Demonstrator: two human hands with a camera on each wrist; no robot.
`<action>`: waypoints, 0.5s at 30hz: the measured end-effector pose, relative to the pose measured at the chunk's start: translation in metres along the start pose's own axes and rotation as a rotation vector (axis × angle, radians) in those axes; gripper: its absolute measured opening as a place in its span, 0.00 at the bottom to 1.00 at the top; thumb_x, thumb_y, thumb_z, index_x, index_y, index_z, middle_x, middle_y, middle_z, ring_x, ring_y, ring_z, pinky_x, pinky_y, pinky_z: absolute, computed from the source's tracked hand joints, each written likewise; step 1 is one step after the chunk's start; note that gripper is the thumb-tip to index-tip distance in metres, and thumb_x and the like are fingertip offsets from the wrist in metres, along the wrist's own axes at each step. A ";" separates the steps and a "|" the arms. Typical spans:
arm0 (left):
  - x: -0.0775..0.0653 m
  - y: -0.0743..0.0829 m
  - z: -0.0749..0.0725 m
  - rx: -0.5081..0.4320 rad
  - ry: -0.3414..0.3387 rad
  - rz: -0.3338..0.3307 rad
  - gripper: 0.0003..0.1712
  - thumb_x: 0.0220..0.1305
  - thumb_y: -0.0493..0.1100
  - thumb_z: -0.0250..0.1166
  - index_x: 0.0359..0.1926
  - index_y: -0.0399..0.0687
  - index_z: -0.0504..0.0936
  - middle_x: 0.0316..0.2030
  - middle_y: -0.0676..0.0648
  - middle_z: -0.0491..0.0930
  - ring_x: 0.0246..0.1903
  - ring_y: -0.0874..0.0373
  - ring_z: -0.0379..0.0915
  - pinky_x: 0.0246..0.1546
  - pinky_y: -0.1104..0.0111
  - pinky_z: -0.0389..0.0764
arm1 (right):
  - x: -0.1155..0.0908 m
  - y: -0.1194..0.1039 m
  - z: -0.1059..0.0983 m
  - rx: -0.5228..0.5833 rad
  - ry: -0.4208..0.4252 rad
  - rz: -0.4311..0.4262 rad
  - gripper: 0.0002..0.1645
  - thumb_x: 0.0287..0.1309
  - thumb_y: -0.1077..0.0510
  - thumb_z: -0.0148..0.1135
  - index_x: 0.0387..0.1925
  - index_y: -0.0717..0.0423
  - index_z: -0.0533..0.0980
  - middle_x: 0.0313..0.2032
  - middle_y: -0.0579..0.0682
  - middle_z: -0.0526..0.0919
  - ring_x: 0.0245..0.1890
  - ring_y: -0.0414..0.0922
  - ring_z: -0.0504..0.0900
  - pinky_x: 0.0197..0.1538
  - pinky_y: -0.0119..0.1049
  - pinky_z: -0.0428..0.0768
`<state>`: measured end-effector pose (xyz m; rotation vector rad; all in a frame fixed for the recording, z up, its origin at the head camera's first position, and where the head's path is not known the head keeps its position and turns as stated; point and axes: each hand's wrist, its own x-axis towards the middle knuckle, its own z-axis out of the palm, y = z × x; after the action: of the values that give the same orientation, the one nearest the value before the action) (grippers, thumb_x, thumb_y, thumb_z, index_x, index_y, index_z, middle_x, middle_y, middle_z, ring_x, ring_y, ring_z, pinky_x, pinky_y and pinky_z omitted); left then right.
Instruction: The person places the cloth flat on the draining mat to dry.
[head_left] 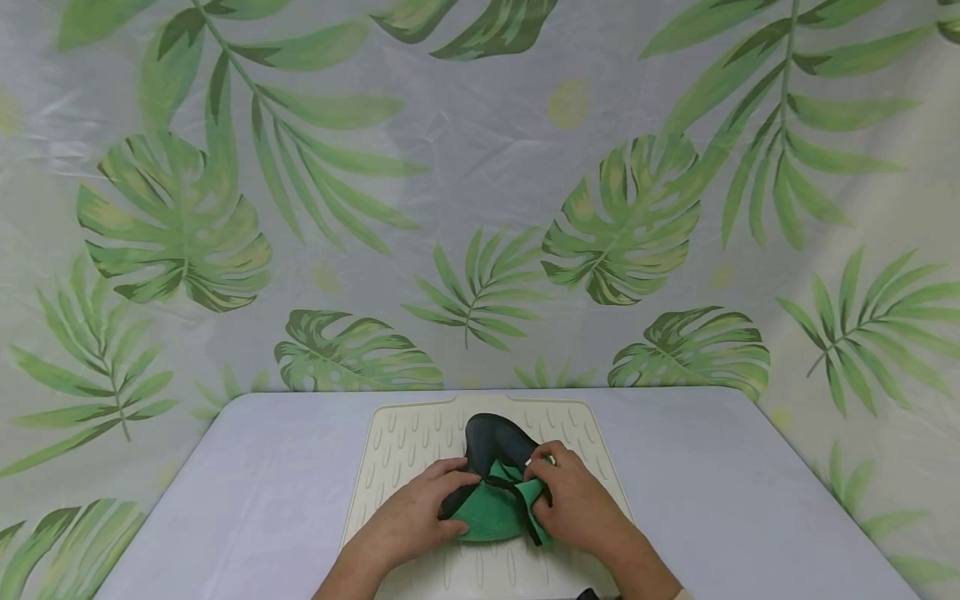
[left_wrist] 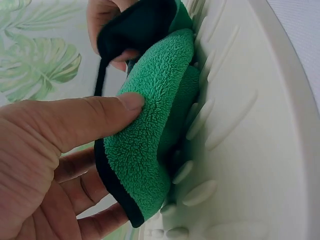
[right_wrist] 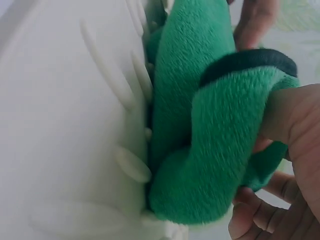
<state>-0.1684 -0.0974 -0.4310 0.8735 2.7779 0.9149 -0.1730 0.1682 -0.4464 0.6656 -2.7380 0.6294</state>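
Observation:
A towel (head_left: 491,515), fluffy green on one face and dark on the other with black edging, lies bunched and partly folded over the cream ribbed mat. Its dark face (head_left: 487,429) arches up at the far side. At the left, my left hand (head_left: 414,510) pinches the towel, the thumb (left_wrist: 112,112) on the green pile and the fingers behind the black edge. My right hand (head_left: 576,498) grips a turned-over fold at the right side, where the green cloth (right_wrist: 220,140) curls over beside the thumb. Part of its fingers is hidden by cloth.
The cream mat (head_left: 405,442) with raised oval ribs lies on a white table (head_left: 262,500). A leaf-print curtain (head_left: 480,167) hangs behind the table's far edge. Something small and dark (head_left: 588,593) shows at the bottom edge near the right forearm.

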 end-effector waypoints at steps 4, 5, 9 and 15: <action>0.000 0.000 0.000 0.006 0.003 0.014 0.27 0.60 0.44 0.75 0.61 0.57 0.81 0.73 0.43 0.68 0.69 0.42 0.71 0.61 0.52 0.80 | 0.001 0.004 -0.006 0.013 -0.019 0.032 0.17 0.50 0.68 0.69 0.35 0.43 0.77 0.54 0.49 0.76 0.50 0.48 0.76 0.45 0.41 0.80; 0.000 0.000 0.000 0.007 0.002 0.017 0.26 0.61 0.44 0.75 0.60 0.57 0.82 0.73 0.42 0.68 0.69 0.42 0.71 0.61 0.52 0.80 | 0.002 0.005 -0.008 0.012 -0.027 0.040 0.18 0.49 0.67 0.70 0.35 0.42 0.77 0.54 0.49 0.77 0.50 0.48 0.76 0.45 0.40 0.80; 0.000 -0.001 0.000 0.005 0.002 0.024 0.22 0.62 0.43 0.74 0.57 0.58 0.83 0.73 0.42 0.68 0.68 0.42 0.71 0.62 0.53 0.80 | 0.003 0.008 -0.012 -0.001 -0.035 0.069 0.21 0.45 0.65 0.75 0.29 0.38 0.74 0.52 0.47 0.78 0.49 0.46 0.76 0.45 0.38 0.79; -0.002 -0.001 -0.001 -0.001 0.005 0.015 0.15 0.63 0.44 0.73 0.50 0.59 0.84 0.72 0.43 0.69 0.67 0.42 0.73 0.60 0.54 0.81 | 0.003 0.013 -0.015 -0.001 0.027 0.028 0.23 0.44 0.64 0.78 0.24 0.37 0.72 0.47 0.46 0.81 0.43 0.43 0.74 0.45 0.37 0.79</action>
<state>-0.1677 -0.0993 -0.4312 0.8940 2.7780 0.9220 -0.1802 0.1848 -0.4367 0.6147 -2.7276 0.6392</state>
